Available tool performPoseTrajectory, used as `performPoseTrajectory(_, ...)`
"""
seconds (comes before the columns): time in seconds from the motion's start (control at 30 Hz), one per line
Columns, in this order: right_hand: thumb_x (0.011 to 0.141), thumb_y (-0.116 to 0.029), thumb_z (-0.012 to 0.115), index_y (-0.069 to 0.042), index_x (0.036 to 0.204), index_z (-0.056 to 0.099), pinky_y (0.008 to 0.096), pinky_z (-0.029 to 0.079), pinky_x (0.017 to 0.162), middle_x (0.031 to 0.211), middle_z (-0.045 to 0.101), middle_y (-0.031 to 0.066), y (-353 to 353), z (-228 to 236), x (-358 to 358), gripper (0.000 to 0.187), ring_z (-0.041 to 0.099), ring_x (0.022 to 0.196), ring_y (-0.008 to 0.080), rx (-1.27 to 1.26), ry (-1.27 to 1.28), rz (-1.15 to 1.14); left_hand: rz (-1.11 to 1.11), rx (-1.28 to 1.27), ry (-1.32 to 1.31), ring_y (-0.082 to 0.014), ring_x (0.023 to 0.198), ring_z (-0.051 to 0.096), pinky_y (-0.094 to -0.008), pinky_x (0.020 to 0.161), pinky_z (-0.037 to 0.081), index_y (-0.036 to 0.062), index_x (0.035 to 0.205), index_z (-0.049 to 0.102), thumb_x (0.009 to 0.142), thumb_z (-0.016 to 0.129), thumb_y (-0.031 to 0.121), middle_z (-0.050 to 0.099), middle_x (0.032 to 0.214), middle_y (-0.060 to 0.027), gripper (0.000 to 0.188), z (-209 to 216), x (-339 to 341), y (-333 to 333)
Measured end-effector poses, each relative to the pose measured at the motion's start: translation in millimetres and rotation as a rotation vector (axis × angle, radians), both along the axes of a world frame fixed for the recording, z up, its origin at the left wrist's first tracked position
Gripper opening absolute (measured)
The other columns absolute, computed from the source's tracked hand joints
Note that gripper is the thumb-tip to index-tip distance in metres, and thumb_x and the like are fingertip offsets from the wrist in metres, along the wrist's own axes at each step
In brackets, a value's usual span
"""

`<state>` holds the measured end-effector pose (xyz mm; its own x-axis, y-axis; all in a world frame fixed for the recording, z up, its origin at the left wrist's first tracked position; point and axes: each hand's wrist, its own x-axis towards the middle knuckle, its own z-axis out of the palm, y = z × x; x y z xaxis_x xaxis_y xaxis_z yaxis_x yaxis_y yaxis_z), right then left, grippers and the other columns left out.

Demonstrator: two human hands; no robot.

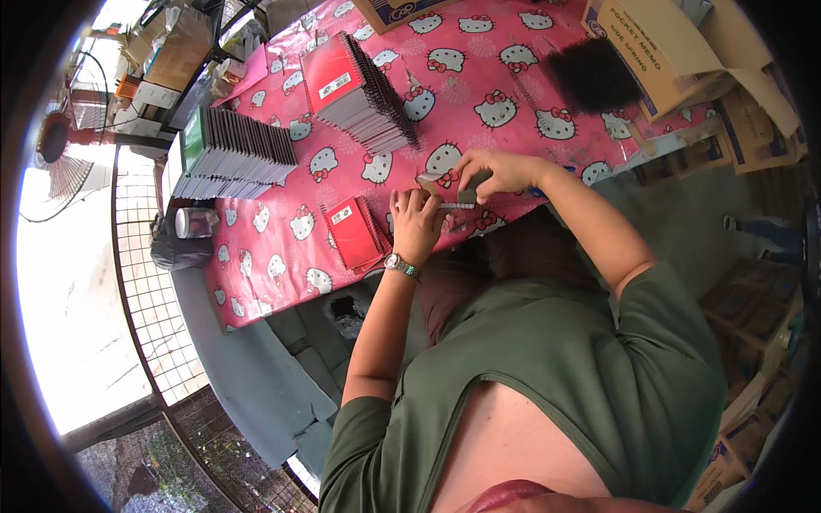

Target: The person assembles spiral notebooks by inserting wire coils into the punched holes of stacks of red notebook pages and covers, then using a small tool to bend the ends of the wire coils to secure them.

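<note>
1. The pad (pixel 467 197) is at the near edge of the table (pixel 286 244), right between the two hands. It's small, greyish on top, with a pale strip along the near side that I'd read as page edges. Fingers hide a good bit of it.
2. Left hand (pixel 415 224): fingers curled down at the pad's left end, thumb mostly hidden. Can't tell if it's actually pinching or just steadying.
3. Right hand (pixel 499 175): thumb and fingers arched around the right end, with a gap between them where grey shows. Whether they're pressing on it, can't tell from here.
4. Handling, my guess: light, stiffish if that grey is card, with inner pages that flop and fan out. Not fragile, but corners could bend and a smooth cover could slide a bit.
5. Best hold IMO: thumb on one face, fingers on the other, close to an edge, so the pages stay squared up. Pinching only the top sheet would let the rest splay.
6. Around it: red notebooks (pixel 352 235) just left of the left hand, a red stack (pixel 351 94) and a green stack (pixel 235 154) farther off, plus a bristly black pile (pixel 594 75) beside a box (pixel 637 51).
</note>
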<state>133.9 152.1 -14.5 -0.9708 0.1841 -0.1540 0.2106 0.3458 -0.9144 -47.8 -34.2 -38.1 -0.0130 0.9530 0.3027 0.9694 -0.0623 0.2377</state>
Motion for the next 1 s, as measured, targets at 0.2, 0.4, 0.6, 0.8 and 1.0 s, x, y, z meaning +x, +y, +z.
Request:
performPoseTrajectory(0.2, 0.066, -0.018, 0.073, -0.005, 0.11, 0.071, 0.0378, 0.033, 0.109, 0.136, 0.052, 0.0097, -5.3, -1.8, 5.3, 0.045, 0.046, 0.129, 0.0244, -0.435, 0.11, 0.019, -0.02, 0.035, -0.131, -0.0314, 0.101, 0.053, -0.0449, 0.088, 0.041, 0.0099, 0.102, 0.061, 0.079, 0.074, 0.018, 0.058, 0.1, -0.0091, 0.028, -3.0, 4.9, -3.0)
performPoseTrajectory(0.4, 0.068, -0.02, 0.076, -0.005, 0.108, 0.072, 0.0383, 0.037, 0.105, 0.126, 0.055, 0.011, -5.1, 11.4, -6.4, 0.044, 0.05, 0.121, 0.0256, 0.084, -0.1, -0.003, -0.043, 0.012, -0.174, -0.0333, 0.101, 0.053, -0.0449, 0.088, 0.042, 0.0052, 0.105, 0.056, 0.077, 0.077, 0.017, 0.058, 0.102, -0.0111, 0.037, -1.9, 3.0, -0.3)
performPoseTrajectory(0.6, 0.071, -0.019, 0.076, -0.005, 0.108, 0.072, 0.0379, 0.037, 0.106, 0.132, 0.054, 0.0109, -7.0, 0.9, -7.6, 0.04, 0.05, 0.124, 0.0238, -0.327, 0.077, -0.026, -0.05, 0.039, -0.268, -0.0341, 0.103, 0.053, -0.0456, 0.089, 0.042, 0.0056, 0.104, 0.057, 0.077, 0.075, 0.013, 0.058, 0.104, -0.0122, 0.033, 0.7, -2.1, 1.1)
performPoseTrajectory(0.8, 0.071, -0.018, 0.077, -0.002, 0.109, 0.071, 0.0358, 0.037, 0.106, 0.126, 0.06, 0.0095, -8.5, 16.2, -28.7, 0.043, 0.053, 0.12, 0.0232, 0.057, -0.045, -0.016, -0.03, -0.019, -0.505, -0.0304, 0.091, 0.06, -0.0369, 0.073, 0.05, 0.0041, 0.1, 0.061, 0.083, 0.069, 0.006, 0.061, 0.1, -0.0124, 0.02, -4.0, -28.4, -2.0)
performPoseTrajectory(1.0, 0.07, -0.021, 0.078, -0.005, 0.106, 0.072, 0.0407, 0.038, 0.106, 0.126, 0.059, 0.0104, -4.8, 7.3, -33.3, 0.04, 0.05, 0.122, 0.027, -0.003, -0.098, -0.083, 0.025, -0.065, -0.738, -0.0162, 0.078, 0.065, -0.0279, 0.068, 0.052, -0.0001, 0.103, 0.06, 0.086, 0.069, 0.004, 0.063, 0.096, -0.0093, 0.019, -9.0, -28.0, -3.3)
